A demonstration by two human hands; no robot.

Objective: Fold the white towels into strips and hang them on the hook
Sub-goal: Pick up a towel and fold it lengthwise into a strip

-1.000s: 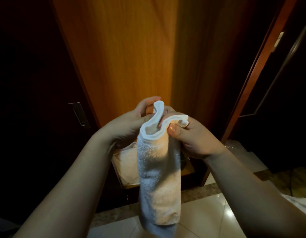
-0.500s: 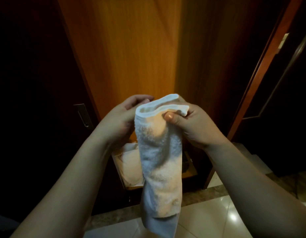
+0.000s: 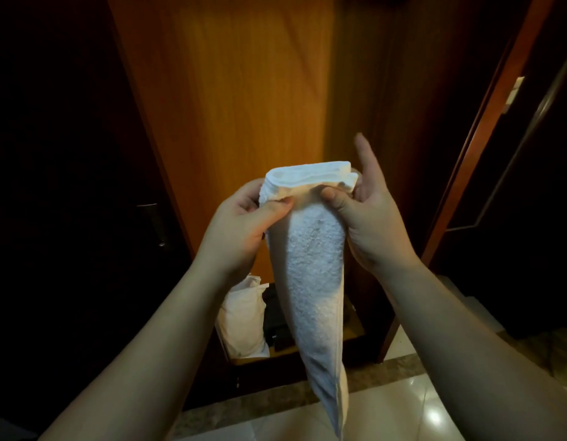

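The white terry-cloth towel (image 3: pixel 310 268) is already folded into a narrow strip; hanging remains, and no hook is visible to me. My left hand (image 3: pixel 240 227) pinches the upper left corner of its folded end, and my right hand (image 3: pixel 368 214) pinches the upper right with thumb, other fingers spread. The strip hangs before the orange wooden door panel (image 3: pixel 231 100), long axis near vertical, tail pointing down toward the glossy tiled floor (image 3: pixel 403 409).
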